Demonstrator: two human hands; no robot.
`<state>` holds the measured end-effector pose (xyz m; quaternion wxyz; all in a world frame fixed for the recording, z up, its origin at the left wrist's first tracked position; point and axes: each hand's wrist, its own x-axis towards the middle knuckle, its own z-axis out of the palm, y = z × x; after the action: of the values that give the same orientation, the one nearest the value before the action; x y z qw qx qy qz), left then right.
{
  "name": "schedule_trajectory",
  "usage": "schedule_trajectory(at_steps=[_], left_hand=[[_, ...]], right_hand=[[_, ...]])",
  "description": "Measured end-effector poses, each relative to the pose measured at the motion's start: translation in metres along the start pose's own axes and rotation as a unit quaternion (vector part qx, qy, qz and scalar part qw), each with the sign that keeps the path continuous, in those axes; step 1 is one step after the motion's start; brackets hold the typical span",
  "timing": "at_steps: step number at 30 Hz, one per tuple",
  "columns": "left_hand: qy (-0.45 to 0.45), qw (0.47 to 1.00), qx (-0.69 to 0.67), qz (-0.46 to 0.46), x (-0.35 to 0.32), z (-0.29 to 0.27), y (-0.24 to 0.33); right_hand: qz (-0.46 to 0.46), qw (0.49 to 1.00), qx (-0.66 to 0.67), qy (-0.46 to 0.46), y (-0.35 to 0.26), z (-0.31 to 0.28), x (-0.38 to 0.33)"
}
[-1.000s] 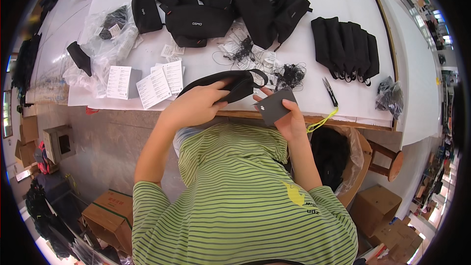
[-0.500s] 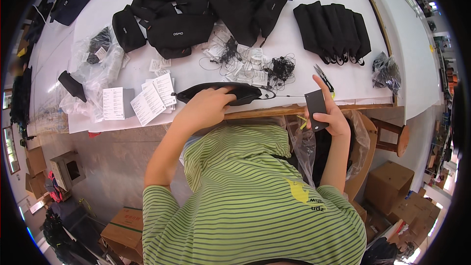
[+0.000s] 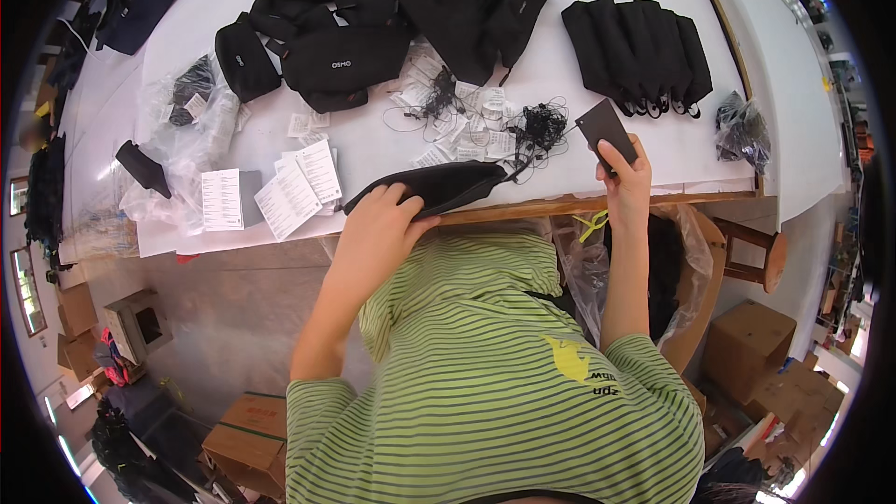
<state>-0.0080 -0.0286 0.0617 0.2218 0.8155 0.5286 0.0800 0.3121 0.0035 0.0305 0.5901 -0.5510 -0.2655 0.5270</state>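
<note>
My left hand (image 3: 387,217) is closed on the near edge of a black fabric pouch (image 3: 457,185), which lies at the table's front edge. Between the thumb and fingers of my right hand (image 3: 627,173) is a dark rectangular hang tag (image 3: 605,131), raised over the table to the right of the pouch. A thin black cord loop (image 3: 516,166) sticks out from the pouch's right end. Whether a string still joins tag and pouch, I cannot make out. Just beyond lie a tangle of black strings (image 3: 541,128) and white paper labels (image 3: 471,140).
Black bags (image 3: 345,61) are heaped at the far middle, and a row of black pouches (image 3: 639,51) lies far right. Printed white cards (image 3: 222,201) and clear plastic bags (image 3: 201,131) are at left. A small bag of black items (image 3: 744,135) sits near the right edge.
My right hand has swung up and away from me with the tag, now tilted. The scissors near it no longer show. My left hand has come out of the pouch's opening to its near edge.
</note>
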Motion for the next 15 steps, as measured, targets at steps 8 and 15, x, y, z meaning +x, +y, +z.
schedule_trajectory(at_steps=[8,15], left_hand=[[0.09,0.992,0.001,0.088,0.01,0.005,-0.001],[0.021,0.994,0.009,0.108,0.019,0.006,0.004]], right_hand=[[0.129,0.852,0.49,-0.132,0.014,0.011,0.014],[0.2,0.802,0.552,-0.105,0.036,0.041,0.009]])
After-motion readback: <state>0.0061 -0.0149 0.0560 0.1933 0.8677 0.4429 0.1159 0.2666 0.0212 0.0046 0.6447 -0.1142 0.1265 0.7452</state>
